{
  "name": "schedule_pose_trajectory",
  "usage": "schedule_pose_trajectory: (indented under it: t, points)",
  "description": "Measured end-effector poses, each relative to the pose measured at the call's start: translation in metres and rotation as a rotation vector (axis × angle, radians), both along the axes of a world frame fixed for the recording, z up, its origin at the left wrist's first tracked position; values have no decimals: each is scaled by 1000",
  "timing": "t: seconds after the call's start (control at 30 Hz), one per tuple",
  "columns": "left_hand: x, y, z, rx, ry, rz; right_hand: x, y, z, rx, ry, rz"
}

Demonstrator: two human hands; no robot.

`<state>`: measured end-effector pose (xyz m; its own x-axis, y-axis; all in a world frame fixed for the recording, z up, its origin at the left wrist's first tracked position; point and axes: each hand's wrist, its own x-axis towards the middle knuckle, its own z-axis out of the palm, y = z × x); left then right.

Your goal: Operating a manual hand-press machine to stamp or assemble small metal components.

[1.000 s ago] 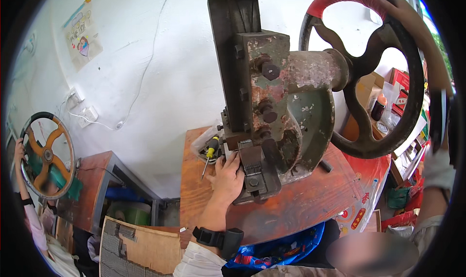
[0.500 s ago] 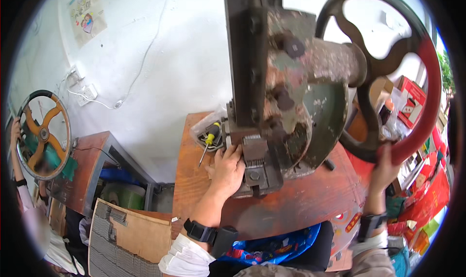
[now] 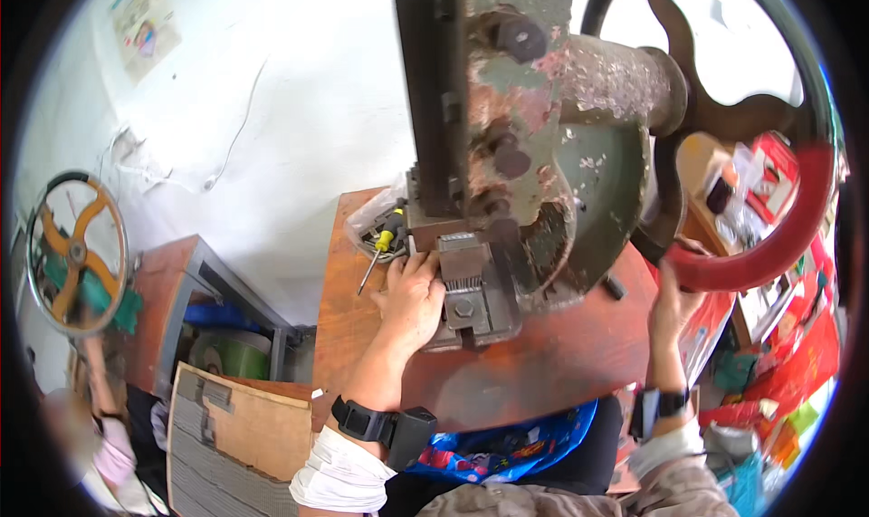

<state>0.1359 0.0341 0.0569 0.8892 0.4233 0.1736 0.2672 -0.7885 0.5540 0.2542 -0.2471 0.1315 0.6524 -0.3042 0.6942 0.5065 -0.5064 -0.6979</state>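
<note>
A hand press (image 3: 516,110) with worn, peeling green paint stands before me on a reddish-brown wooden table. My left hand (image 3: 409,304) lies against the left side of its metal die block (image 3: 463,268). The fingers are bent and closed at the block's edge; what they pinch, if anything, is hidden. To the right, my right hand (image 3: 674,304) grips the lower rim of the large handwheel (image 3: 760,265), on its red-wrapped section. Behind my left hand, a screwdriver (image 3: 386,236) with a yellow and black handle rests on a tray of small parts.
A sheet of brown board (image 3: 262,435) bearing rows of small grey pieces stands lower left. A blue bag (image 3: 543,445) is at my lap. Red bags and boxes (image 3: 797,372) crowd the right. At far left, another person's arm (image 3: 98,372) reaches toward a second handwheel (image 3: 77,254).
The handwheel has turned, its red section swinging down and left with my right hand. My left hand stays beside the die block. The other person's hand has moved to the bottom of their wheel.
</note>
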Motion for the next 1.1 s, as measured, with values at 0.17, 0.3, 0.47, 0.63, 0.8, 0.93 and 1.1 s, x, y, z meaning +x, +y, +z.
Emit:
schedule_pose_trajectory:
  t: [0.17, 0.3, 0.47, 0.63, 0.8, 0.93, 1.1]
  points:
    - [-10, 41, -7, -365, -269, -370, 8, -83, 90, 140, -234, 245]
    - [6, 2, 32, -600, -241, -546, 41, -126, 236, -184, 34, 441]
    - [13, -17, 27, 2, -112, 162, 41, -60, 299, -440, 106, 430]
    - [3, 8, 27, -744, -331, 46, 26, -28, 316, -761, 32, 15]
    - [9, -5, 19, -42, -448, 77, 49, -34, 327, -748, 52, 157]
    - [8, -4, 12, -15, -510, 66, 37, -32, 325, -752, 47, 182]
    - [-8, -6, 17, -123, -474, 190, 28, -27, 325, -807, 86, 115]
